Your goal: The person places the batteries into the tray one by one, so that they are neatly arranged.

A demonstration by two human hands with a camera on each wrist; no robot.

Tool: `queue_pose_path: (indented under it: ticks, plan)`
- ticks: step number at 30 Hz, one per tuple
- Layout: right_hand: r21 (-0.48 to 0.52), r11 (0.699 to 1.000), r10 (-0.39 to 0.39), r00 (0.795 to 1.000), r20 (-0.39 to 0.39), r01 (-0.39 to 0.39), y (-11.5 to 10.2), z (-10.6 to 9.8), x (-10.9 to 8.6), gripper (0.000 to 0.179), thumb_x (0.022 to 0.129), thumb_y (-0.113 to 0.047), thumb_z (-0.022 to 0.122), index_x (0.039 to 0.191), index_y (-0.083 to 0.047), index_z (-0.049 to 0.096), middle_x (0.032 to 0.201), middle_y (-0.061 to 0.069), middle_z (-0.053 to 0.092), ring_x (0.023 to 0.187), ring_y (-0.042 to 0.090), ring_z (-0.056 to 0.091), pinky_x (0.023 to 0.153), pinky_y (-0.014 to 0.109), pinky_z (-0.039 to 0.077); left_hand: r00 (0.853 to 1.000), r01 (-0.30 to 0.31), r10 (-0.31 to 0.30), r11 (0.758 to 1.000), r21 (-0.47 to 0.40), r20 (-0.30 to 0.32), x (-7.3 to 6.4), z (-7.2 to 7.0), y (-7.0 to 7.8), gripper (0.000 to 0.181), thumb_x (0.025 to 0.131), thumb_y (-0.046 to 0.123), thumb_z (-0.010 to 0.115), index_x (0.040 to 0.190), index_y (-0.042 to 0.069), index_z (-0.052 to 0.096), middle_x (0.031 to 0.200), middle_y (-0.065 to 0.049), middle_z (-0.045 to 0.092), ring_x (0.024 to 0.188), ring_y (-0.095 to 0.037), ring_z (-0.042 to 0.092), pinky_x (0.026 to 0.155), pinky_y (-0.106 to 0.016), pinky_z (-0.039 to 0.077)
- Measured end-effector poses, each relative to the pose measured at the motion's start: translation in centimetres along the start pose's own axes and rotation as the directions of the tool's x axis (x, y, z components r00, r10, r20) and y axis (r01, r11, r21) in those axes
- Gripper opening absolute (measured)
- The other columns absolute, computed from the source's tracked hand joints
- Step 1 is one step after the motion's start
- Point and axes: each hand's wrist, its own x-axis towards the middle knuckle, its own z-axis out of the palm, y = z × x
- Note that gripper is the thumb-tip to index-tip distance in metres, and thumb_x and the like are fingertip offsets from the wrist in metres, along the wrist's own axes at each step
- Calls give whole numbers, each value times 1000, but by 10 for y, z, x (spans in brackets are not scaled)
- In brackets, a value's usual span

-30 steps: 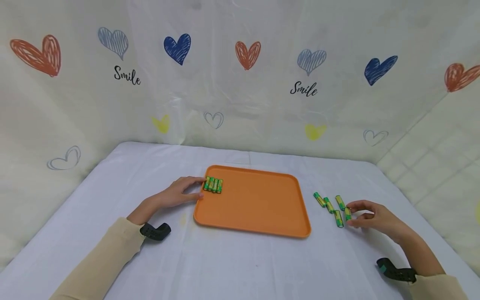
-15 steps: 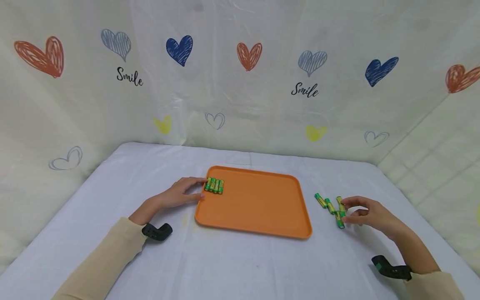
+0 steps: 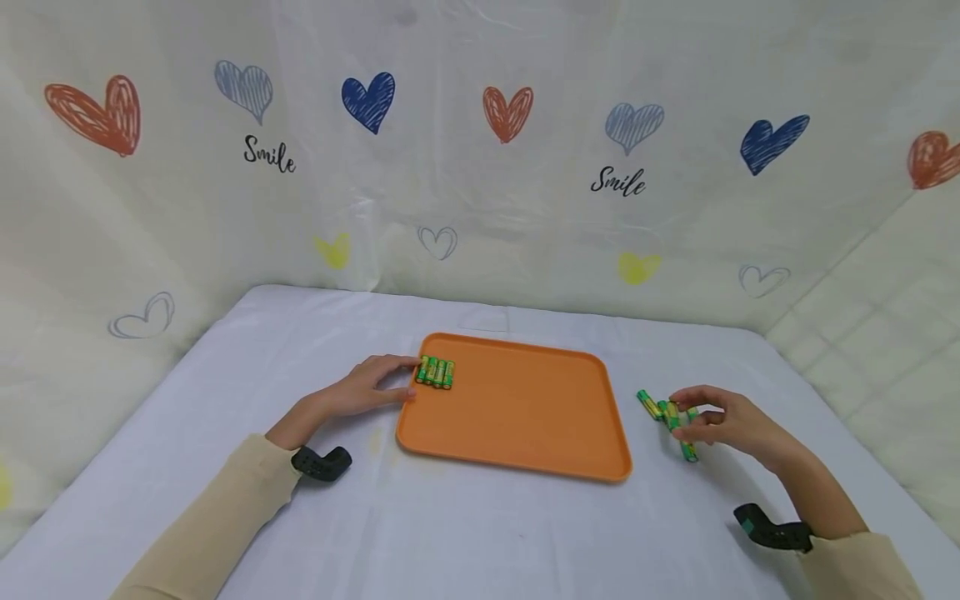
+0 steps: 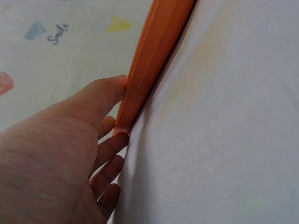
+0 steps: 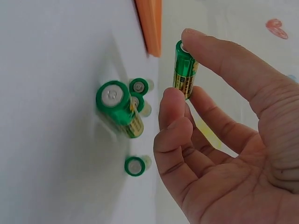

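My right hand pinches a green and yellow battery between thumb and fingertips, holding it above the table. Below it, several loose batteries of the same kind lie on the cloth; in the head view the fingers partly cover them. My left hand is at the left side of an orange tray, its thumb and index finger spread apart along the rim. In the left wrist view the thumb touches the tray's edge and the other fingers are loosely bent. A row of several batteries lies side by side in the tray's back left corner.
A white cloth covers the table. Behind it hangs a pale backdrop printed with hearts and "Smile". Black devices are worn on the left wrist and the right wrist.
My right hand has moved left and lifted a battery away from its place on the table, over the other loose ones. My left hand stays at the tray rim.
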Motion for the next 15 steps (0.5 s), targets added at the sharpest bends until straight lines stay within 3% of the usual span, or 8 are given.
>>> queue_pose_path:
  ticks: [15]
  plan:
    - [11,1000,-28,999,33,28,-16,17,26,57,85,-22,77,131,1,52,123,20,54,78,13,58,69,25,48,1000,10,-10,1000,5,6,1,0,-2,64,94,43,64,148,16,42,151,-8,42,140,-33,29,114,-56,20]
